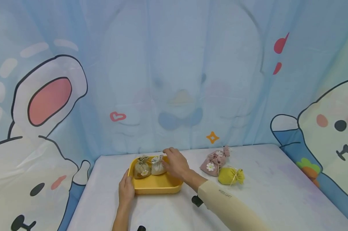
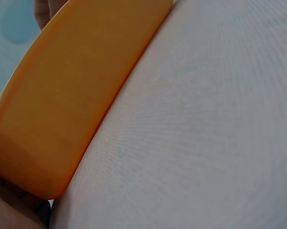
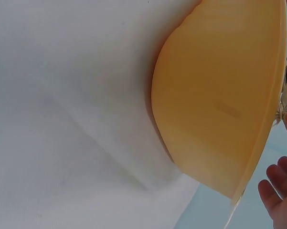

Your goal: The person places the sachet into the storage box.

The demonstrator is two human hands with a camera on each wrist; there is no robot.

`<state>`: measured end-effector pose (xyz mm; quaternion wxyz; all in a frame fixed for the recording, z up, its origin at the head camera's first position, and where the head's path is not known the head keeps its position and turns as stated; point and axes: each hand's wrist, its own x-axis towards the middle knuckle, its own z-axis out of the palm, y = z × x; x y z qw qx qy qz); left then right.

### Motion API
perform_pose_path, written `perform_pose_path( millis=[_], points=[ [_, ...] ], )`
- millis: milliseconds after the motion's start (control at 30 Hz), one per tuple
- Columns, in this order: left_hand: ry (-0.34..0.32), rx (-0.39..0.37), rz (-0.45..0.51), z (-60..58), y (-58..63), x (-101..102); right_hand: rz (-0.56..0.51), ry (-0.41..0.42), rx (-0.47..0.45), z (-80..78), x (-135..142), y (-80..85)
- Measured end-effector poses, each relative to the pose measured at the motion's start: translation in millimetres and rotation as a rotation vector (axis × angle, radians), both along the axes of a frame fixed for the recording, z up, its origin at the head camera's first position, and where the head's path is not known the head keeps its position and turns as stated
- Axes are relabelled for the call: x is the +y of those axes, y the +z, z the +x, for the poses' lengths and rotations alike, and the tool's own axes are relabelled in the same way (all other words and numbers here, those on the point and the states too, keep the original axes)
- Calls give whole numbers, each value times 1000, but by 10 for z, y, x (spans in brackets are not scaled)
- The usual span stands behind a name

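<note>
A yellow tray (image 1: 156,190) stands on the white-covered table. My left hand (image 1: 126,189) holds its left side, with the fingers partly hidden behind the tray corner in the left wrist view. Inside the tray sit a grey-green drawstring pouch (image 1: 141,168) with a white daisy and, beside it, a whitish drawstring pouch (image 1: 158,166). My right hand (image 1: 177,163) hovers over the tray's right end, next to the whitish pouch. Its fingers (image 3: 280,180) are spread and loosely bent in the right wrist view; whether the thumb touches the pouch I cannot tell.
Right of the tray lie pink drawstring pouches (image 1: 212,162) with daisies, overlapping, and a yellow-green drawstring pouch (image 1: 231,175). A cartoon-printed curtain (image 1: 177,80) hangs at the table's back edge. A thin pale cord (image 3: 232,214) trails near the tray's rim.
</note>
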<state>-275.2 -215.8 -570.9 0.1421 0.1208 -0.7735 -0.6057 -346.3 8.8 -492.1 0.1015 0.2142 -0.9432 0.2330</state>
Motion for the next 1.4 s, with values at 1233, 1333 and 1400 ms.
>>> perform_pose_path(
  millis=[1233,1333,1400],
  points=[
    [9,-14,8,39,54,22,17,-136,218,-26,826,-43],
    [10,-7,6,36,42,28,-17,-175,215,-25,898,-60],
    [10,-2,7,32,37,29,-38,-200,204,-32,944,-68]
  ],
)
